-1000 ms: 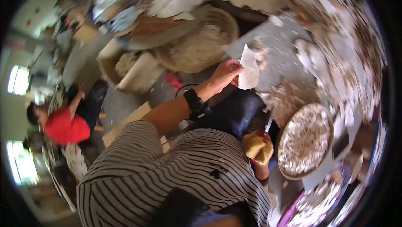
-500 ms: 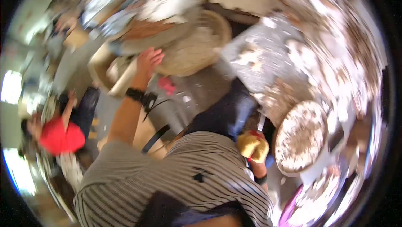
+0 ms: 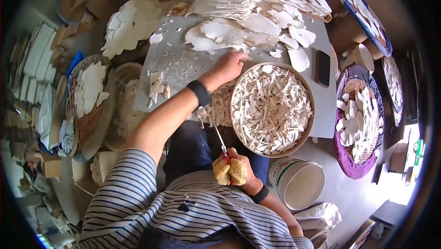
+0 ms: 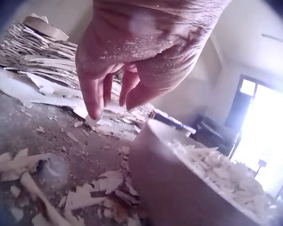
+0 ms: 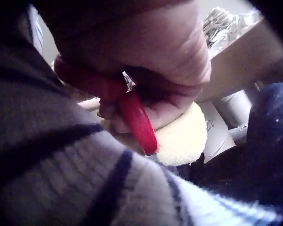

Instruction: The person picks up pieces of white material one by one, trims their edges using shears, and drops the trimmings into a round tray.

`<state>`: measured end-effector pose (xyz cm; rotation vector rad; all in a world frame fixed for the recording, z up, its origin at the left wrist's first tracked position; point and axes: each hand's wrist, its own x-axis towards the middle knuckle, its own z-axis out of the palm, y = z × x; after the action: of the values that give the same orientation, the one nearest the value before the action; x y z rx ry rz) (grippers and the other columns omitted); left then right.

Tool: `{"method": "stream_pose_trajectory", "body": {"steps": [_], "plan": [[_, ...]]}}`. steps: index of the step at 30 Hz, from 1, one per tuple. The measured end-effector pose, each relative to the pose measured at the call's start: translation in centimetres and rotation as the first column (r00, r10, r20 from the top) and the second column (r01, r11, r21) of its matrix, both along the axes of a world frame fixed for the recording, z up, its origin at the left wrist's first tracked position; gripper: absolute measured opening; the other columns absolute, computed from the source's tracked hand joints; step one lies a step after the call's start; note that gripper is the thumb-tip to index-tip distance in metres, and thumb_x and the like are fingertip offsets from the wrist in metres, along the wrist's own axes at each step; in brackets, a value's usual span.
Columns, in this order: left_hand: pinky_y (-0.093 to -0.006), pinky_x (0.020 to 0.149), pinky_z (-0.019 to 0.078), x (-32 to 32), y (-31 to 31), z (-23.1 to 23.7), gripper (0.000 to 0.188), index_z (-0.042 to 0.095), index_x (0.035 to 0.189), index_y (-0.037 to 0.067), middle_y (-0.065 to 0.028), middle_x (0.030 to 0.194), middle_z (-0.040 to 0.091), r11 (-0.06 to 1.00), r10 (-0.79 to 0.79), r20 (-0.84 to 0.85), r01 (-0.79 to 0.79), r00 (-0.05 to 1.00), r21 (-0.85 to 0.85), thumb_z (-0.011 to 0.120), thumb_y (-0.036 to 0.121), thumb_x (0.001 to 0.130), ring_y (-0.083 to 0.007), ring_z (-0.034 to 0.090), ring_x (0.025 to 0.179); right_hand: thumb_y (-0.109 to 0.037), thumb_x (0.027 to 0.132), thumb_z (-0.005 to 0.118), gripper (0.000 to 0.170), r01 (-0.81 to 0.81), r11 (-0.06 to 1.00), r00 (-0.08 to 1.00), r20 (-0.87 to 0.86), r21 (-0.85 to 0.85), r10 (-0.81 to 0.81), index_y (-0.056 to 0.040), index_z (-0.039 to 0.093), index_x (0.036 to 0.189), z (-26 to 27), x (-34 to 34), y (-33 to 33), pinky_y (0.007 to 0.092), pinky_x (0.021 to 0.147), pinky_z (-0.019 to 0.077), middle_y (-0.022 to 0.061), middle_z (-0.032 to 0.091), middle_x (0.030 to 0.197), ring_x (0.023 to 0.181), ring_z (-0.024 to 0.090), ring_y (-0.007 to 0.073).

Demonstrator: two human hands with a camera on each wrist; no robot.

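Observation:
My left hand (image 3: 228,67) reaches over the grey table (image 3: 172,72), left of a round tub (image 4: 174,183) heaped with thin white strips (image 3: 275,106). In the left wrist view its fingers hang loosely bent, tips close over small pale flakes (image 4: 111,181), holding nothing visible. Flat, irregular off-white sheets (image 3: 216,35) lie just beyond. Near my lap my right hand (image 3: 249,175) grips red-handled scissors (image 3: 218,136), blades pointing toward the table. Soft yellow padding (image 3: 229,171) covers part of the handles; in the right wrist view a red handle loop (image 5: 139,123) shows beside it.
Tall stacks of pale sheets (image 3: 225,0) stand at the table's back. A black phone (image 3: 323,68) lies near the right edge. Below the tub is a white bucket (image 3: 301,184). A purple-edged basket (image 3: 349,164) holds white pieces at right; more baskets (image 3: 87,134) stand at left.
The view has turned rightward to face the table. My left hand, which held a pale sheet and then swung out left without it, is now over the table. The right hand still holds the scissors.

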<state>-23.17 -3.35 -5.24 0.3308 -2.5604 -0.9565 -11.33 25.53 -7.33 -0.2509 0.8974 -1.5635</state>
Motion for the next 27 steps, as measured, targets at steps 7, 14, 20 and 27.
{"method": "stream_pose_trajectory", "body": {"steps": [7,14,20,27], "plan": [[-0.0379,0.08,0.0433,-2.0,-0.3,-1.6,0.028,0.061,0.097,0.005,-0.0142,0.102,0.052,0.938,-0.052,0.108,0.086,0.993,-0.337,0.056,-0.001,0.07,-0.0314,0.05,0.096,0.0,0.081,0.053,0.007,0.145,0.988,0.973,0.19,-0.047,-0.134,0.0014,0.055,0.088,-0.3,-0.7,0.4,0.0288,0.072,0.0454,0.0052,0.052,0.084,0.08,0.055,0.0172],[-0.0368,0.071,0.0477,4.2,-1.7,3.2,0.016,0.063,0.081,0.005,-0.0107,0.088,0.06,0.976,-0.08,0.501,0.169,0.862,-0.135,0.063,0.018,0.071,-0.0285,0.059,0.081,0.0,0.074,0.062,0.007,0.056,0.996,0.982,-0.177,-0.063,-0.066,0.0,0.058,0.08,-2.5,-0.9,0.9,0.0291,0.071,0.0432,0.0064,0.054,0.088,0.083,0.053,0.0184],[-0.0369,0.079,0.0453,2.9,-3.4,2.6,0.021,0.063,0.087,0.004,-0.0124,0.09,0.061,0.949,-0.038,0.333,0.139,0.942,-0.284,0.054,0.001,0.068,-0.0309,0.057,0.091,-0.006,0.072,0.064,0.015,-0.012,0.999,0.83,-0.556,0.04,0.032,-0.0016,0.059,0.086,-2.7,-1.3,0.9,0.029,0.068,0.0444,0.0077,0.056,0.084,0.078,0.055,0.0229],[-0.0374,0.08,0.0447,5.6,-3.2,0.6,0.04,0.057,0.103,0.006,-0.0103,0.101,0.054,0.903,-0.081,0.395,0.235,0.915,-0.359,0.052,-0.007,0.065,-0.0305,0.053,0.097,-0.006,0.08,0.061,0.014,0.037,0.999,0.84,-0.543,0.015,-0.023,-0.004,0.054,0.068,-1.5,-1.2,0.9,0.0275,0.065,0.0455,0.0026,0.047,0.078,0.074,0.051,0.0147]]}}
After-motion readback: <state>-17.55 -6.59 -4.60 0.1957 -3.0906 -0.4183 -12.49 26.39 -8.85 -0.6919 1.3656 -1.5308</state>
